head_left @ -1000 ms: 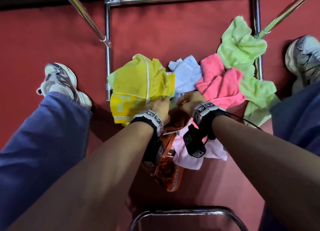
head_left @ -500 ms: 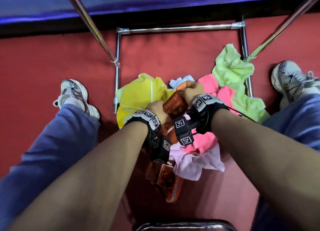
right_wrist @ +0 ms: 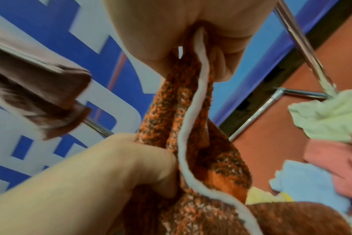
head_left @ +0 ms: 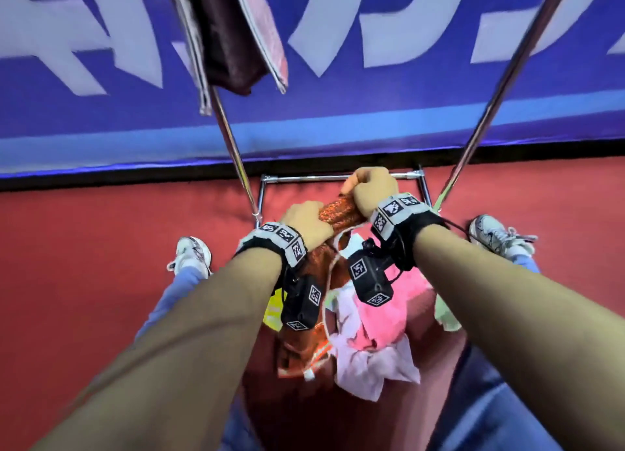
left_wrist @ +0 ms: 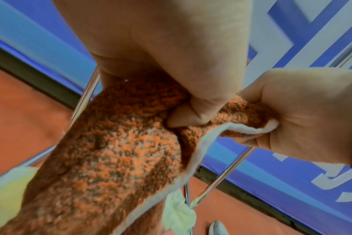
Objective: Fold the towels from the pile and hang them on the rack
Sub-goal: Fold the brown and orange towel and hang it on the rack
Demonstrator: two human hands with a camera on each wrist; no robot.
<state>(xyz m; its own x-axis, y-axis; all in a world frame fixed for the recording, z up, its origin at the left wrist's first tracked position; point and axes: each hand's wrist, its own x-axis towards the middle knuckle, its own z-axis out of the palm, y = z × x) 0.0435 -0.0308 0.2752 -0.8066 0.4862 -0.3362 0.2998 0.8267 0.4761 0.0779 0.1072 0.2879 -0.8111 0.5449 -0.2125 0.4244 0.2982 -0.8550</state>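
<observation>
The orange towel (head_left: 338,213) has been lifted off the floor since a second ago and now hangs between both fists above the pile (head_left: 372,318). Left hand (head_left: 304,222) clenches its edge; right hand (head_left: 370,188), at 1 o'clock, grips the corner. The rack (head_left: 233,146) stands just beyond. Judged: folding can begin.

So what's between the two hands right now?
A short bunched stretch of the orange towel runs from the left hand to the right hand, both gripping it. The head view shows this; both wrist views confirm.
</observation>
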